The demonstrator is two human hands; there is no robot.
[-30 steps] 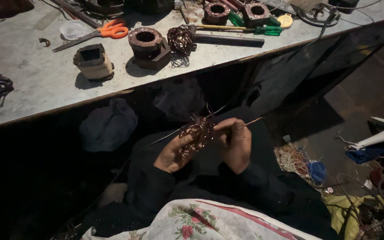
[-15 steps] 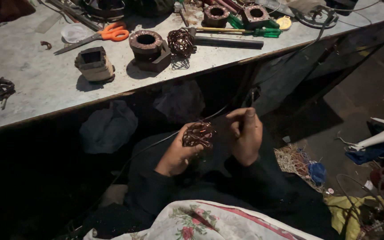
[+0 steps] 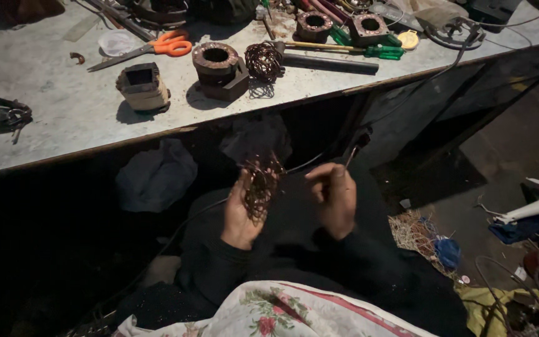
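My left hand (image 3: 239, 215) holds a tangled bundle of copper wire (image 3: 261, 181) upright over my lap, fingers curled around its lower part. To its right, my right hand (image 3: 335, 198) is closed around a thin strand of wire (image 3: 350, 156) that rises from the fist, pinched between thumb and forefinger. The two hands are a short gap apart, below the edge of the workbench (image 3: 63, 112). Both sleeves are dark.
On the bench lie orange-handled scissors (image 3: 157, 48), a wound motor stator (image 3: 218, 65), a loose copper coil (image 3: 263, 61), a square bobbin (image 3: 141, 84), more stators (image 3: 369, 28) and hand tools. Scrap wire (image 3: 416, 234) lies on the floor at right. A floral cloth (image 3: 269, 309) covers my lap.
The wire bundle has turned upright in my left hand. My right hand has drawn away to the right with a strand, widening the gap between the hands.
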